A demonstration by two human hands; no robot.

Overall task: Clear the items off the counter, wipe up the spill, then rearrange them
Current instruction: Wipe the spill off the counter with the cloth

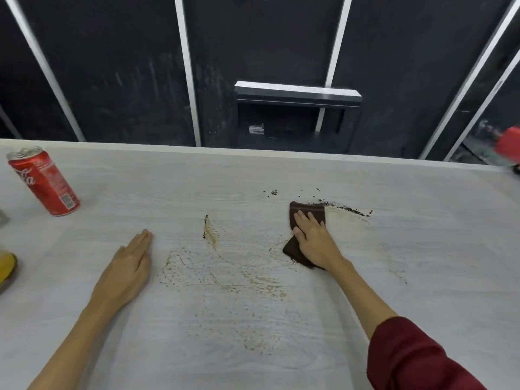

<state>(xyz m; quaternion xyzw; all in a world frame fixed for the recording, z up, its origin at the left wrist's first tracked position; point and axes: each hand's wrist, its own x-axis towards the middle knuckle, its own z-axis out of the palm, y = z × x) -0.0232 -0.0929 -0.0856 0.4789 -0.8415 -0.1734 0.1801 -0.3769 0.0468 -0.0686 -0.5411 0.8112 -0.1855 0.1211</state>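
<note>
My right hand (315,237) lies flat on a dark brown cloth (308,210), pressing it onto the pale counter (253,347) right of centre. A brownish spill smear (225,274) spreads across the middle of the counter, with dark crumbs (349,208) just beyond the cloth. My left hand (128,266) rests palm down on the counter, fingers straight and together, left of the smear and holding nothing. A red cola can (45,181) stands at the far left.
A yellow object (7,266) and a greyish item (2,218) peek in at the left edge. Beyond the far counter edge are dark panels with white strips, a dark shelf unit (298,97) and a clear plastic cup (256,128). Something red (509,144) sits far right.
</note>
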